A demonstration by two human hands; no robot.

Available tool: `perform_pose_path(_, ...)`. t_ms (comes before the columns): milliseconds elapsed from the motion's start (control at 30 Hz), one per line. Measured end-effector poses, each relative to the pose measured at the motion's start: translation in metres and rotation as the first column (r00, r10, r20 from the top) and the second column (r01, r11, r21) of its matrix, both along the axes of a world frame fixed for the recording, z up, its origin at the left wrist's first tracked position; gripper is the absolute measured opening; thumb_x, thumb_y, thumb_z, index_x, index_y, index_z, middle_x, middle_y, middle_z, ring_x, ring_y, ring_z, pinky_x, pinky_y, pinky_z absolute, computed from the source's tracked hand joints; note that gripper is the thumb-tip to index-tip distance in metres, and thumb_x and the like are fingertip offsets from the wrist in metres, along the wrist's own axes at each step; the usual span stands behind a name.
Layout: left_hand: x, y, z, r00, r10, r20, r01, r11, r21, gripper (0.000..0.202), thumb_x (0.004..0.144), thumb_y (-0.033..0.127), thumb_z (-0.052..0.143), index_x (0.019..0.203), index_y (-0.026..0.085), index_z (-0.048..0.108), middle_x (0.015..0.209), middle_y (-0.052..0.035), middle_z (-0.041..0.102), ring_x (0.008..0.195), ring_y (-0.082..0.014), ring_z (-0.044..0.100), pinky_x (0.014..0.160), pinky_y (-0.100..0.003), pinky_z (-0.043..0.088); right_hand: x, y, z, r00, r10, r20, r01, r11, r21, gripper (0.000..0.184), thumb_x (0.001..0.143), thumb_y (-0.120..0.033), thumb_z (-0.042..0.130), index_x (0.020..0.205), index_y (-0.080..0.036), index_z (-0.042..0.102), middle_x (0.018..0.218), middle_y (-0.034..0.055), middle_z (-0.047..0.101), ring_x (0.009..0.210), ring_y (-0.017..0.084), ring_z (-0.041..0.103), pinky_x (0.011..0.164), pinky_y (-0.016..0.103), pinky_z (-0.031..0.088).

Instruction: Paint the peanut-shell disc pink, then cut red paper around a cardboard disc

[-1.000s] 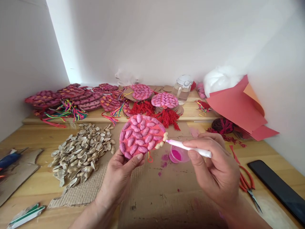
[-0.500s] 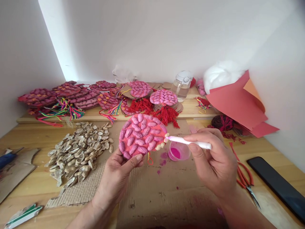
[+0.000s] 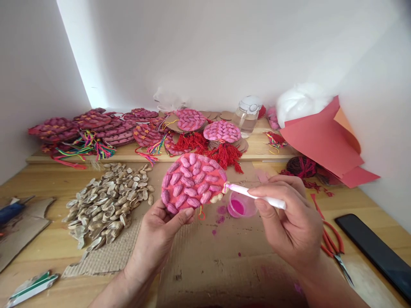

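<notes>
My left hand (image 3: 167, 226) grips the lower edge of a round red disc (image 3: 191, 182) covered with peanut shells, thumb on its front. Most of the shells are pink; a couple at the right edge, such as the bare peanut shell (image 3: 217, 198), are still tan. My right hand (image 3: 287, 214) pinches a white marker-like pen (image 3: 257, 196), its pink-stained tip touching a partly pink shell at the disc's right rim. Below the pen stands a small clear cup (image 3: 239, 204) of magenta liquid. A yellow and red loop of cord hangs under the disc.
A heap of peanut shells (image 3: 109, 201) lies on cardboard at left. Finished-looking pink discs with tassels (image 3: 115, 128) line the back shelf, beside a water bottle (image 3: 247, 115). Red paper (image 3: 324, 137), scissors-like orange-handled pliers (image 3: 335, 246) and a black phone (image 3: 372, 252) are at right.
The shell under the pen tip shows more pink than before. Both hands keep their holds; the whole view has shifted slightly.
</notes>
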State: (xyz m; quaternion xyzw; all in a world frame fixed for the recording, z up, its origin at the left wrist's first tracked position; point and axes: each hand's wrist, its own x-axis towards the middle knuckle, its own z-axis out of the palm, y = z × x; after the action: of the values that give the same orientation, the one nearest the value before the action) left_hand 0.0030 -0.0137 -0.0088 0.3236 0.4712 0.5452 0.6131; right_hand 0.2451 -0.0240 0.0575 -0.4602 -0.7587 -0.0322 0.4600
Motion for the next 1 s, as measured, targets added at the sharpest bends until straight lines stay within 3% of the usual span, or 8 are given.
perform_pose_path(633,0.0012,-0.0014,0.0027,0.993,0.03,-0.113,-0.022,0.998,0.066,0.043,0.069,0.024,0.089,0.109,0.019,0.072,0.099,-0.0046,0.078,0.085,-0.0164,0.07,0.076,-0.023,0.056,-0.0032,-0.001,-0.0007,1.0,0.01,0.009,-0.01,1.0,-0.02,0.021,0.088,-0.01,0.061,0.103,-0.024,0.065,0.087,0.0008,0.071,0.09,0.021,0.056,0.089,0.042,0.045)
perform_pose_path(867,0.0004,-0.0007,0.003,0.992,0.032,-0.125,-0.023,0.997,0.067,0.045,0.07,0.025,0.088,0.111,0.019,0.072,0.103,-0.0054,0.078,0.088,-0.017,0.071,0.078,-0.024,0.056,-0.0004,-0.0016,-0.0001,0.998,-0.064,-0.002,0.064,0.998,0.002,0.02,0.088,-0.011,0.062,0.103,-0.024,0.066,0.089,0.0012,0.071,0.089,0.021,0.055,0.088,0.04,0.046)
perform_pose_path(1000,0.0008,-0.0003,0.0013,0.995,0.04,-0.094,-0.035,0.998,0.058,0.046,0.068,0.024,0.089,0.111,0.019,0.072,0.102,-0.0051,0.077,0.086,-0.0169,0.07,0.075,-0.023,0.056,-0.0008,-0.0016,-0.0012,1.0,-0.019,-0.003,0.019,1.0,-0.003,0.021,0.088,-0.011,0.061,0.103,-0.025,0.065,0.09,0.001,0.071,0.087,0.021,0.057,0.091,0.043,0.046)
